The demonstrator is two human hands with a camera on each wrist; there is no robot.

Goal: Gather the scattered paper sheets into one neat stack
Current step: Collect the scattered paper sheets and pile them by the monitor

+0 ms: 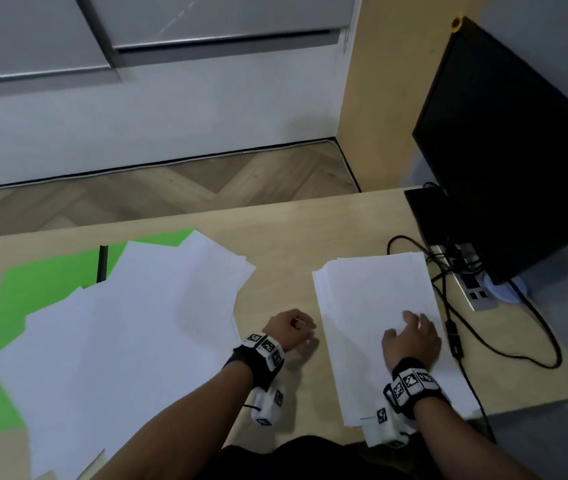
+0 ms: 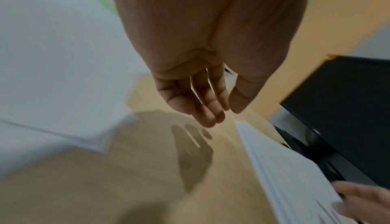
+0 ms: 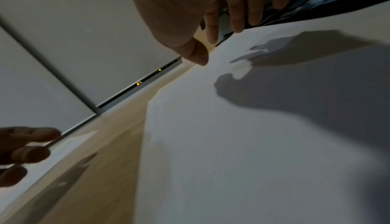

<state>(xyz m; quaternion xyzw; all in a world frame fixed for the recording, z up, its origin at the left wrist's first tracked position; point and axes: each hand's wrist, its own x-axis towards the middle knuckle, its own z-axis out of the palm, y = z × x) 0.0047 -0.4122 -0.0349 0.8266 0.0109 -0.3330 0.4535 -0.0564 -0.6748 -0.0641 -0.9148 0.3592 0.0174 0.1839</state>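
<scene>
The open right hand (image 1: 412,337) rests on the neat stack of white paper sheets (image 1: 379,306) near the desk's right edge, so the empty, open left hand (image 1: 289,329) should next fetch the loose white sheets (image 1: 130,323) on the left side.

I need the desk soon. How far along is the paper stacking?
Partly done: a fairly neat stack lies near the monitor, the right hand over it. The left hand is empty above bare desk. Left to gather: the loose sheets spread over the green mat.
</scene>
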